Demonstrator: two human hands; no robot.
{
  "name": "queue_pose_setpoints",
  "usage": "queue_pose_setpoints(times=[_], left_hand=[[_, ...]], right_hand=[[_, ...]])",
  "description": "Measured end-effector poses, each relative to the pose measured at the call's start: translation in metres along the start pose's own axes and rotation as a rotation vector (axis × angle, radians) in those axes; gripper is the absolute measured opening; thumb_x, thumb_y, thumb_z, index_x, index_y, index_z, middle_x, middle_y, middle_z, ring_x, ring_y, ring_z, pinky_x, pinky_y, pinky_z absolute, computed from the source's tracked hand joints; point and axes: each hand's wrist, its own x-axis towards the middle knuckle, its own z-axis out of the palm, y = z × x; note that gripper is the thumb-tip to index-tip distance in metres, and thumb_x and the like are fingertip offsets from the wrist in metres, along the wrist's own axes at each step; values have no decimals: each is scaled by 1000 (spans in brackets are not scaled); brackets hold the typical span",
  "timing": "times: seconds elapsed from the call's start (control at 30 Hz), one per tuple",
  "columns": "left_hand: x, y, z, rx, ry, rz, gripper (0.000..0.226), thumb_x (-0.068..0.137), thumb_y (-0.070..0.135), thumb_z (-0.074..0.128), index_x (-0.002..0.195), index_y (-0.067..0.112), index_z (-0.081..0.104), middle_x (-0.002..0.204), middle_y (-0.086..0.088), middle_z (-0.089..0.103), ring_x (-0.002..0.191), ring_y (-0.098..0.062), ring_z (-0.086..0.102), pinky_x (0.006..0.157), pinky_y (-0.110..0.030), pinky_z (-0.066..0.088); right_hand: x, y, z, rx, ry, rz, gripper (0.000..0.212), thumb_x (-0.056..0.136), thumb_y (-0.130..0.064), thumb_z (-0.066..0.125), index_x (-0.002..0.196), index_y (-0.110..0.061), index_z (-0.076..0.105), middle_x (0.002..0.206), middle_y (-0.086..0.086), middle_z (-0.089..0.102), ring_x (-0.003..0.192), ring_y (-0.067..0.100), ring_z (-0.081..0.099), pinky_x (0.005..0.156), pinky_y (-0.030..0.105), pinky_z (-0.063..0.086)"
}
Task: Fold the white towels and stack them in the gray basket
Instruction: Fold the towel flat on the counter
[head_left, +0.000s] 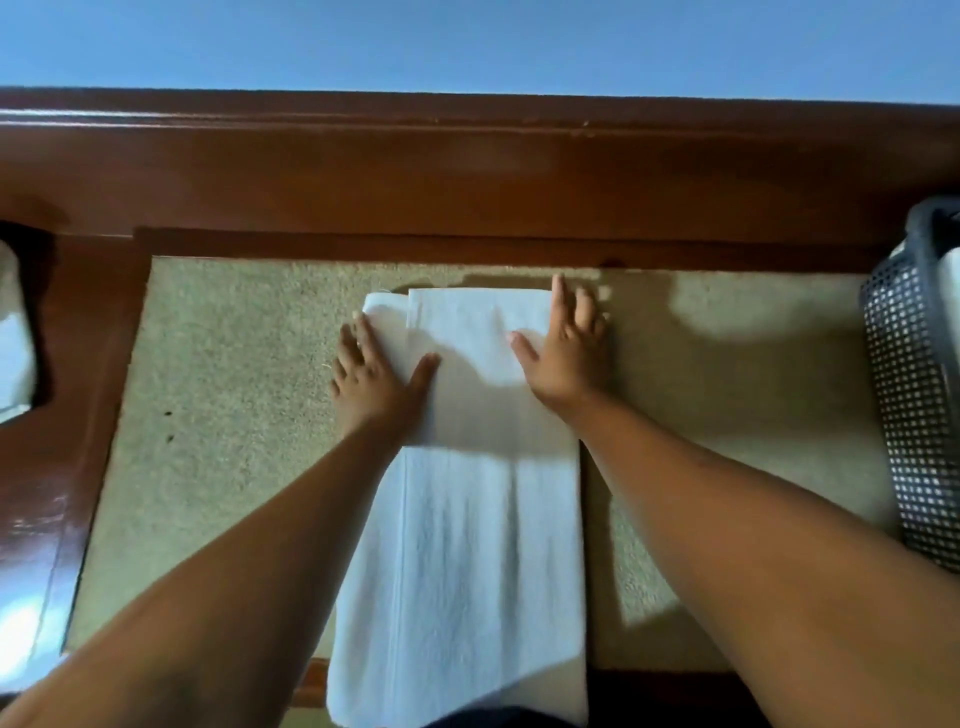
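A white towel (467, 519), folded into a long strip, lies on the beige mat (234, 389) and runs from near the mat's far edge to its front edge. My left hand (371, 376) presses flat on the towel's far left part, fingers straight. My right hand (566, 353) presses flat on its far right corner, fingers spread. The gray mesh basket (909, 415) stands at the right edge of the view, with something white showing inside at its top.
The mat lies on a dark red-brown wooden surface (467, 182) with a raised ledge at the back and a blue wall beyond. More white cloth (13, 338) sits at the far left edge.
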Motion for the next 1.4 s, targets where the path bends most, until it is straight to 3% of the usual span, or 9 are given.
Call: queue_pose_setpoints(times=[0.17, 0.27, 0.37, 0.5, 0.73, 0.87, 1.13, 1.23, 1.4], left_hand=[[-101, -76, -5, -257, -75, -17, 97, 82, 56, 73, 156, 16, 25, 148, -13, 41, 133, -34, 45, 108, -48, 42], [-158, -108, -8, -332, -120, -38, 73, 79, 48, 80, 135, 13, 48, 118, -5, 60, 107, -30, 62, 80, -33, 48], [-209, -134, -9, -372, -227, -107, 53, 78, 46, 82, 113, 15, 57, 95, 3, 64, 90, -23, 66, 64, -29, 45], [-270, -172, -9, -426, -294, -135, 54, 72, 50, 86, 107, 18, 60, 92, 9, 66, 79, -4, 62, 58, -18, 45], [-333, -229, 23, -541, -561, -349, 95, 33, 71, 93, 108, 16, 72, 99, 2, 77, 92, -17, 73, 82, -39, 62], [-369, -239, 54, -553, -671, -473, 78, 45, 40, 101, 107, 4, 73, 99, -9, 76, 90, -25, 73, 86, -41, 61], [-403, -271, 59, -678, -594, -475, 57, 63, 16, 88, 115, 3, 68, 100, -11, 75, 89, -28, 74, 84, -44, 61], [-407, -278, 49, -771, -609, -418, 64, 60, 15, 88, 118, 4, 64, 104, -14, 75, 93, -31, 74, 87, -46, 60], [-434, -264, 30, -942, -580, -416, 36, 85, -2, 74, 118, 1, 61, 106, -22, 73, 93, -38, 72, 83, -49, 61]], right_hand=[[-101, 16, 16, 321, 59, 225, 87, 85, -50, 71, 152, -10, 32, 150, 14, 41, 137, 31, 40, 111, 37, 33], [-174, 29, 31, 434, -24, 319, 89, 77, -57, 75, 144, -9, 42, 139, 10, 56, 126, 26, 55, 102, 37, 46], [-250, 42, 40, 555, -69, 393, 58, 78, -45, 81, 117, -10, 57, 110, 3, 68, 95, 20, 65, 75, 26, 47], [-337, 50, 41, 635, -104, 430, 39, 78, -40, 83, 99, -17, 59, 92, -6, 67, 89, 17, 66, 74, 28, 45], [-432, 75, 69, 763, -276, 580, 37, 74, -24, 88, 104, -13, 70, 94, 0, 76, 85, 15, 72, 73, 28, 57], [-480, 88, 102, 707, -427, 725, 42, 70, -30, 90, 100, -6, 74, 87, 4, 77, 81, 21, 74, 76, 34, 60], [-533, 97, 117, 655, -337, 673, 30, 89, -38, 73, 102, -11, 71, 96, 2, 75, 88, 19, 71, 85, 34, 56], [-532, 93, 106, 612, -362, 590, 30, 91, -40, 69, 104, -13, 70, 95, 1, 74, 86, 17, 69, 75, 28, 53], [-548, 85, 82, 708, -362, 503, 28, 95, -42, 62, 106, -16, 66, 91, 10, 74, 61, 15, 62, 62, 31, 48]])
